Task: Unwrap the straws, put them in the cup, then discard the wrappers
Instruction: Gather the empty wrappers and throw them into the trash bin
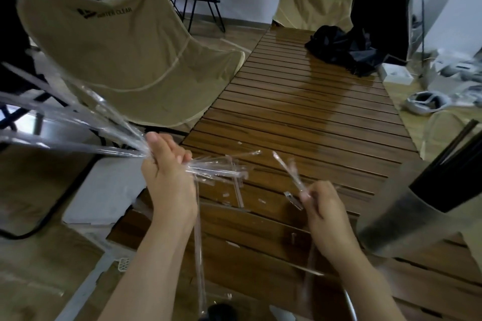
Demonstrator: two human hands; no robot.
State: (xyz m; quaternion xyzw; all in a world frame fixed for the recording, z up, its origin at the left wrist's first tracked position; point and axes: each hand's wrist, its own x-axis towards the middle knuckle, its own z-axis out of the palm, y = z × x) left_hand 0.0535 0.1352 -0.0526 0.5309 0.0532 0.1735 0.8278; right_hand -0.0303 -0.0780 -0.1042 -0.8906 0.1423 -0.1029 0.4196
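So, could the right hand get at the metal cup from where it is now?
Probably yes. The right hand sits just left of the metal cup, with nothing between them, but its grip is already taken up by a clear wrapper.

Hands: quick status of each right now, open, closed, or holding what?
Left hand: closed, gripping a bunch of clear wrappers.
Right hand: closed, pinching a single clear wrapper.

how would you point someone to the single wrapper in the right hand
Start at the brown slatted wooden table. Over its near edge, the right hand pinches one thin clear plastic wrapper. Unlike the fanned bunch of clear wrappers gripped by the left hand, it stands alone, slanting up-left.
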